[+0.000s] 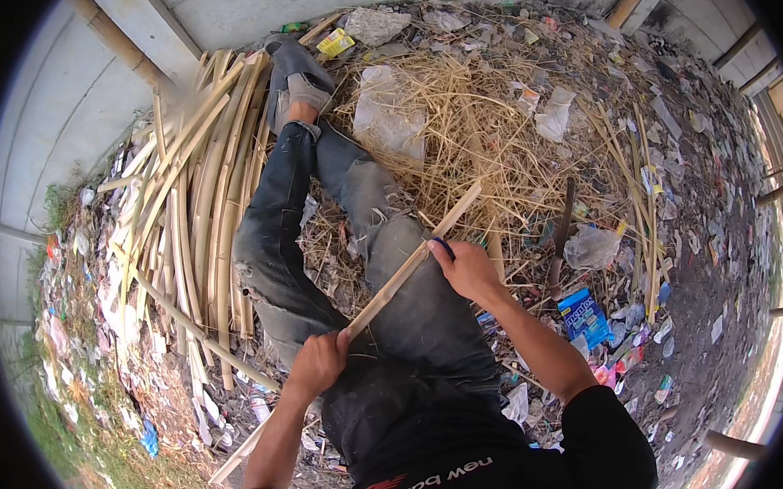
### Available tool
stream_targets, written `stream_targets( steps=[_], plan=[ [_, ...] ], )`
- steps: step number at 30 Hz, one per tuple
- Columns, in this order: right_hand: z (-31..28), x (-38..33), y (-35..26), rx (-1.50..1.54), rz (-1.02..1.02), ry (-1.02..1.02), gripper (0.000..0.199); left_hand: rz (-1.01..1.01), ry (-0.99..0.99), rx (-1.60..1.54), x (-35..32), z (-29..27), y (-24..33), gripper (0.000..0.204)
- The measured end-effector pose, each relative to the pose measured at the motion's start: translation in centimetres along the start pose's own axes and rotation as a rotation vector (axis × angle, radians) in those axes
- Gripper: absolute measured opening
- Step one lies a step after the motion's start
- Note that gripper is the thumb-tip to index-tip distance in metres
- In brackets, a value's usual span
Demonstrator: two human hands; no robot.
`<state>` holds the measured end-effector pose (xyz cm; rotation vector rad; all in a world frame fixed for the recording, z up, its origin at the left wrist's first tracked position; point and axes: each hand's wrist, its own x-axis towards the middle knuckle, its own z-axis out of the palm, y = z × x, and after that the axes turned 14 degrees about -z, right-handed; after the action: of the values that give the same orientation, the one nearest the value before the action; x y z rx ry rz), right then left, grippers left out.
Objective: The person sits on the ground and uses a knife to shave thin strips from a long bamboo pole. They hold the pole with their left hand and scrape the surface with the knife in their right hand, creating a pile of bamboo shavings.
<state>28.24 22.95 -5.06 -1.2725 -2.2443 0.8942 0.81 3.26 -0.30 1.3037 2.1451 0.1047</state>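
A long pale bamboo strip (389, 290) slants across my lap, its far end beyond my right knee and its near end passing under my left forearm. My left hand (318, 363) is closed around its middle, near my hip. Farther up the strip, my right hand (468, 270) is closed on a small dark-blue tool (442, 246), held against the strip; a knife or cutter is possible, but most of it is hidden by the fingers. My legs, in torn jeans (300, 213), stretch forward over the littered ground.
To the left lies a pile of long bamboo strips (208, 199). Ahead, bamboo shavings (478, 116) are heaped. A long dark blade-like tool (562, 236) lies right of them, near a blue packet (584, 318) and a clear plastic bag (595, 247). A grey wall (271, 8) stands behind.
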Motion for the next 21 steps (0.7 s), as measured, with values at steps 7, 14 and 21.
stream_targets(
  steps=[7, 14, 21],
  plan=[
    [1.1, -0.9, 0.0, 0.007, -0.103, -0.018, 0.06, 0.038, -0.007, -0.034, 2.9, 1.9, 2.7, 0.053],
    [-0.1, -0.2, 0.0, 0.017, -0.021, -0.02, 0.061, 0.22, 0.218, 0.014, 4.6, 4.0, 3.7, 0.05],
    [0.8, -0.2, -0.4, 0.086, -0.112, 0.045, 0.06, 0.317, 0.351, 0.042, 5.4, 5.9, 3.2, 0.044]
  ],
)
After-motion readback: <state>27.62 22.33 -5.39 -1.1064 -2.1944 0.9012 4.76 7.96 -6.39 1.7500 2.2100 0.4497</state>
